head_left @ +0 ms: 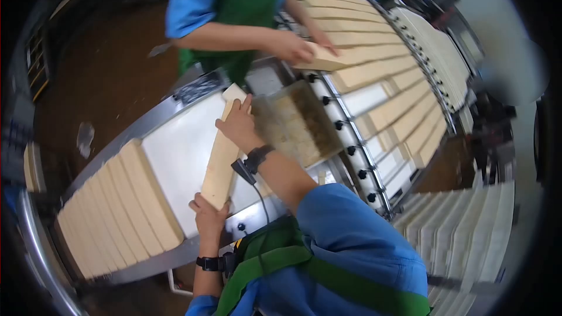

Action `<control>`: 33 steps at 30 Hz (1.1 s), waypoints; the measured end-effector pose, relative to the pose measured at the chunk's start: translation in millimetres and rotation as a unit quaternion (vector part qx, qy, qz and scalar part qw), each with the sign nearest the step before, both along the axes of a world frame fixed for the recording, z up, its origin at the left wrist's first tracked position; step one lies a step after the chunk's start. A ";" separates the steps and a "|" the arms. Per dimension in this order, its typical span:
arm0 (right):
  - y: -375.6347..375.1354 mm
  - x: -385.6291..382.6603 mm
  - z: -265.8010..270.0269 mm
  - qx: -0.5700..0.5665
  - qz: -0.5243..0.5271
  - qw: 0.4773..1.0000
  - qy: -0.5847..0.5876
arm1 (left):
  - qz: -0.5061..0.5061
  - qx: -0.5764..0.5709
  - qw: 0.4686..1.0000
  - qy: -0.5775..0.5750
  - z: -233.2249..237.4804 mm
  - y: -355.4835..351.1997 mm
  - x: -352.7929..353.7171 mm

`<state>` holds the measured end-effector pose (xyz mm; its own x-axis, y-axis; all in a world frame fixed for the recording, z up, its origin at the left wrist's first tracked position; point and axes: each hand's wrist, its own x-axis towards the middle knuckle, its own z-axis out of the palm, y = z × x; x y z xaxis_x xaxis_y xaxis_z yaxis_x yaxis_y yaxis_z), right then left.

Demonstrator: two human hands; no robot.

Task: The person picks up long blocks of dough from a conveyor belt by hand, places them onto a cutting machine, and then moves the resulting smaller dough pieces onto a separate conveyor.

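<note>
Head view: a pale wooden plank [221, 158] runs lengthwise away from the person, over a white belt [175, 146]. The left hand [208, 215] grips its near end, the right hand [239, 126] its far end (both clasped). Brown floor [111, 76] beyond; a co-worker's hand [293, 47] nearby

Light is bright and even, seemingly from overhead. It falls hardest on the white counter [175, 146] just left of the pale board [219, 161], where the surface is nearly washed out. Shadows are soft and short. Far left of the board the floor sinks into dim brown. The fisheye lens bends every straight edge, more strongly away from the board, and a black ring closes the corners. Right of the board a translucent panel [295, 123] is smeared by blur, and the far right is hazy.
</note>
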<state>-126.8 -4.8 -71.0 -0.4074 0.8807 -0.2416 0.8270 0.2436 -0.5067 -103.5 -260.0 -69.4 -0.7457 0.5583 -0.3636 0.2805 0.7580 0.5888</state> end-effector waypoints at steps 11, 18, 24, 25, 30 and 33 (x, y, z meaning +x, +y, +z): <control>128.4 262.7 73.9 0.137 -0.303 0.916 0.222 | -0.163 0.290 0.934 0.133 51.2 158.0 92.2; 266.1 371.4 54.7 0.038 -0.246 0.965 -0.081 | -0.288 0.384 0.875 0.059 81.1 277.1 129.8; 334.6 415.3 37.0 0.052 -0.223 0.961 -0.154 | -0.344 0.347 0.868 -0.089 76.2 325.3 145.2; 341.3 418.9 36.5 0.048 -0.223 0.961 -0.155 | -0.345 0.344 0.872 -0.057 64.9 329.6 147.8; 365.3 430.1 19.7 0.037 -0.228 0.965 -0.125 | -0.332 0.310 0.891 0.001 49.0 343.0 167.7; 369.7 436.5 18.2 0.041 -0.249 0.963 -0.089 | -0.330 0.292 0.898 -0.001 47.6 353.8 175.5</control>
<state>309.8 364.9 -52.7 0.1131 0.9753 -0.1897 0.9236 -0.1736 -0.3417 72.0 93.7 -21.8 -0.1815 0.9741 0.1347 0.5544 -0.0118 0.8322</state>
